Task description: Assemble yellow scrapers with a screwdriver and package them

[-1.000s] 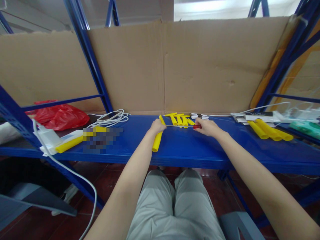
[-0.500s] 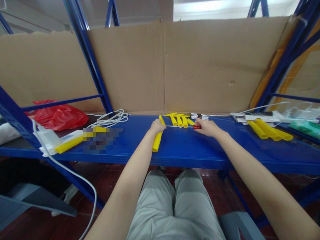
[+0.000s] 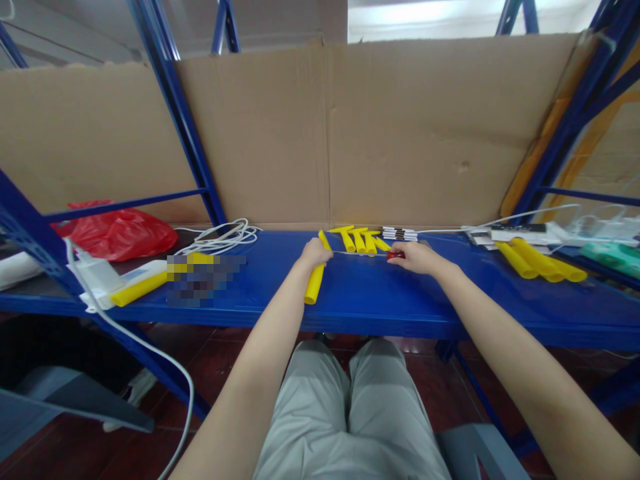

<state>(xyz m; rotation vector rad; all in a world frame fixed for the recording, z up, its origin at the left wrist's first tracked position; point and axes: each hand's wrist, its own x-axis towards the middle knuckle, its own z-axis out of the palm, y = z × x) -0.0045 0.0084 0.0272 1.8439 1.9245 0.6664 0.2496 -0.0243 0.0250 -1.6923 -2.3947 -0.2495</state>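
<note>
My left hand (image 3: 316,253) is closed around a yellow T-shaped piece (image 3: 315,283), its thick tube slanting down toward the table's front edge. In my right hand (image 3: 414,257) is the red handle of a screwdriver (image 3: 395,255), with the fingers wrapped round it. The screwdriver's thin shaft runs level to the left and reaches the yellow piece at my left fingers. Where the tip meets the piece is hidden by that hand. Just behind the shaft lie several more yellow T-shaped pieces (image 3: 359,241).
A stack of small black-and-white items (image 3: 400,234) sits at the back. Yellow tubes (image 3: 543,260) lie on the right of the blue table (image 3: 380,300). Leftward are a coiled white cable (image 3: 225,237), a red bag (image 3: 120,232) and a white power adapter (image 3: 97,275). Cardboard (image 3: 400,133) stands behind.
My right fingers have shifted slightly around the red handle, as if turned a little. My left hand and the yellow piece stay in place.
</note>
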